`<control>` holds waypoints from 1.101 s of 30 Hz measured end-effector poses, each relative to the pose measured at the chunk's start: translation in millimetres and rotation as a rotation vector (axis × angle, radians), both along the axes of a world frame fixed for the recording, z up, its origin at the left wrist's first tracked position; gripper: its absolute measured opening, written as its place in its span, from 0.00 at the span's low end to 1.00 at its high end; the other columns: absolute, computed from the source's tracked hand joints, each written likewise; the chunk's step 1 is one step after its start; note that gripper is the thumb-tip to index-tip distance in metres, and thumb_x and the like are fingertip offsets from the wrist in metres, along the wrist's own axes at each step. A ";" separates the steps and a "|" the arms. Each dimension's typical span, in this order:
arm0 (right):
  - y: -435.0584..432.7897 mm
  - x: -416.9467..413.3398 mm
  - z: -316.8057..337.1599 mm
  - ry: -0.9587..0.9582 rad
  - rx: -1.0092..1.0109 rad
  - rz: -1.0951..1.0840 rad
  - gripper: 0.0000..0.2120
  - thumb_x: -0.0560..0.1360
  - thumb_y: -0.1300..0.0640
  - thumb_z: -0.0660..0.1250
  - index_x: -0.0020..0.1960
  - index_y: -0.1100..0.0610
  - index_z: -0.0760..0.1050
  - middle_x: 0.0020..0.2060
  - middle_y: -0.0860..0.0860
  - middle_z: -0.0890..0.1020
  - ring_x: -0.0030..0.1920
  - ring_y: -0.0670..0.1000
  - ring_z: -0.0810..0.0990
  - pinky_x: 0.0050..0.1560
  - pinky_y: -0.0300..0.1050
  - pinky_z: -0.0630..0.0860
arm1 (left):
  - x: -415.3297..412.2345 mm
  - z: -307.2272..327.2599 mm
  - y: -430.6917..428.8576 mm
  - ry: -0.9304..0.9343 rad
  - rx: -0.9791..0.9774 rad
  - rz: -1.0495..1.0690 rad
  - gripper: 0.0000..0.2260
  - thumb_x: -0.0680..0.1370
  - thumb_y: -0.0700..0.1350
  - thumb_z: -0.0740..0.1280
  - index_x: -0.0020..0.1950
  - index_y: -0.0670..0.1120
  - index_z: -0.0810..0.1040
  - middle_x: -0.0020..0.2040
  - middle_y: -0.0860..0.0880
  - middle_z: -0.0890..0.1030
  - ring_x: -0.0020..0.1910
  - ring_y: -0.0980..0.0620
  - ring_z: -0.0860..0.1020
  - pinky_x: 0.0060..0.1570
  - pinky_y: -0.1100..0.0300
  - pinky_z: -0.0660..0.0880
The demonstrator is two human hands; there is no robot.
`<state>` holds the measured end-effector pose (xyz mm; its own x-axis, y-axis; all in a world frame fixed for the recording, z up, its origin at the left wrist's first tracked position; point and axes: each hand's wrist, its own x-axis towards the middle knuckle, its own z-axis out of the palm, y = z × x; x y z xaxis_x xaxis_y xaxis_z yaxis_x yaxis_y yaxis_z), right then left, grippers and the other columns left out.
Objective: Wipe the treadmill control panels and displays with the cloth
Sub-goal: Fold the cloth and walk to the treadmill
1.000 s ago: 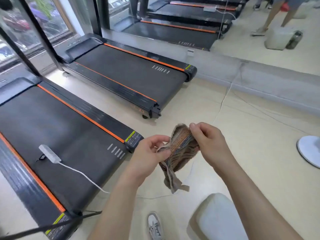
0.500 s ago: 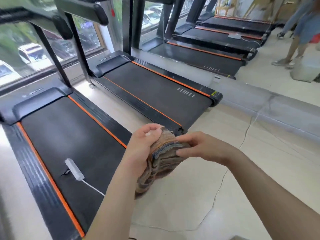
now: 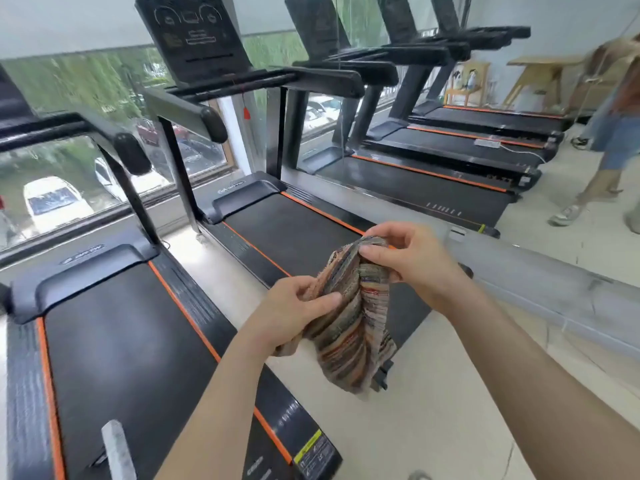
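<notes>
Reaches forward from the lower edge with two bare forearms. Grips the lower left fold of the cloth (image 3: 349,327) with the left hand (image 3: 294,313), fingers curled under and thumb laid flat across the fabric. Pinches the cloth's upper edge with the right hand (image 3: 412,258), higher and farther out, between thumb and bent fingers.

Cloth: woven, striped in brown, orange, grey and blue. Bunches into upright folds between the two hands and hangs free at its frayed lower end. Touches no machine; hangs in the air over the pale floor (image 3: 433,427) and the rear end of the second treadmill (image 3: 294,237).

Lower left: nearest treadmill (image 3: 121,358), black belt with orange side lines. Carries a white elongated object (image 3: 116,452) on the belt near its rear edge, too blurred to identify.

Beyond the cloth, at the second treadmill's front end: handrails and a dark control panel (image 3: 194,36), faint white outlines on its face, well apart from the cloth.

Behind the front ends: window (image 3: 52,202), with parked cars and trees outside.

Farther right: more treadmills in a row. At the far right edge, another person's legs (image 3: 602,174), blurred.
</notes>
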<state>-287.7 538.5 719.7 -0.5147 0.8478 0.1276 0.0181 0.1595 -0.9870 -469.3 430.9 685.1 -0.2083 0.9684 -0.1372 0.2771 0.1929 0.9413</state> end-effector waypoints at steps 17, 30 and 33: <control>320.3 -107.8 19.6 0.321 -0.427 0.181 0.15 0.77 0.68 0.63 0.56 0.50 0.78 0.54 0.58 0.82 0.45 0.56 0.82 0.46 0.52 0.80 | -80.9 84.8 294.1 -0.546 0.349 0.302 0.15 0.77 0.43 0.67 0.63 0.44 0.76 0.56 0.38 0.81 0.53 0.37 0.80 0.48 0.49 0.77; 478.4 -376.4 56.4 0.114 -0.252 0.474 0.46 0.61 0.47 0.80 0.73 0.41 0.61 0.59 0.55 0.81 0.57 0.54 0.82 0.63 0.55 0.74 | -323.9 112.6 469.9 -0.498 0.450 0.349 0.17 0.80 0.39 0.62 0.67 0.52 0.73 0.58 0.44 0.82 0.57 0.43 0.80 0.59 0.45 0.75; 497.1 -422.3 67.4 0.120 -0.353 0.596 0.34 0.63 0.39 0.78 0.62 0.56 0.78 0.56 0.60 0.82 0.55 0.57 0.82 0.61 0.55 0.75 | -363.3 124.8 502.4 -0.677 0.485 0.293 0.17 0.77 0.41 0.67 0.66 0.46 0.73 0.57 0.38 0.80 0.55 0.38 0.79 0.59 0.40 0.74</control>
